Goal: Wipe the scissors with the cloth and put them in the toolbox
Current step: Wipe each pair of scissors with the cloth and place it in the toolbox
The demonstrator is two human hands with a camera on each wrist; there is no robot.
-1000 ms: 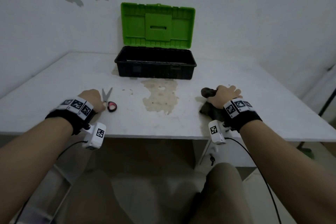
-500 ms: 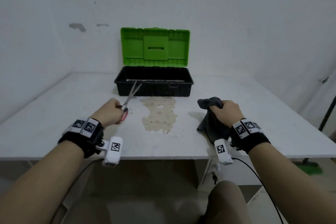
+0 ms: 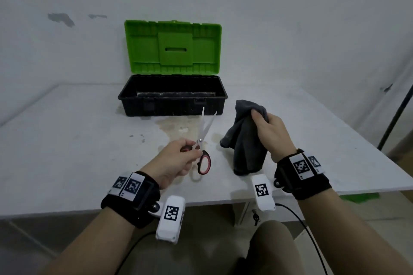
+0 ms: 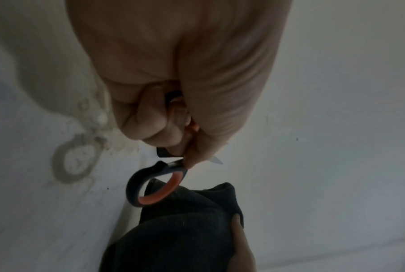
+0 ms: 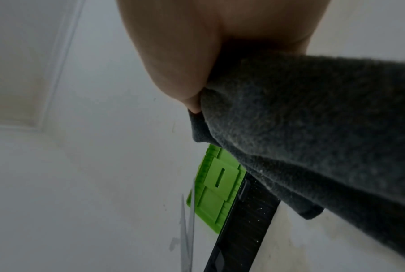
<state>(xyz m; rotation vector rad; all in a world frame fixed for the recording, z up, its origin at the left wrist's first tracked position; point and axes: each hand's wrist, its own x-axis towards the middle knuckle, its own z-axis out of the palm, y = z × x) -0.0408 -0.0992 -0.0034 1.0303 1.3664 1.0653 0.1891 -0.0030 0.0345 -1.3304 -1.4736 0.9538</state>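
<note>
Right now both items are lifted off the white tabletop [image 3: 67, 140] but not yet brought together. The left hand [image 3: 172, 163] pinches one red-and-black loop of the steel-bladed scissors [image 3: 204, 140]; that grip is pressed tight round the handle, while the blades stand spread and point toward the far side. The right hand [image 3: 271, 134] has its grip bunched round the top of the dark grey cloth [image 3: 245, 140], which hangs down just right of the scissors without touching them. Farther back, the black plastic toolbox with its green lid raised [image 3: 172, 96] waits open. By my reading, only the pick-up is done: wiping has not begun, and stowing the scissors in the toolbox is still left.
</note>
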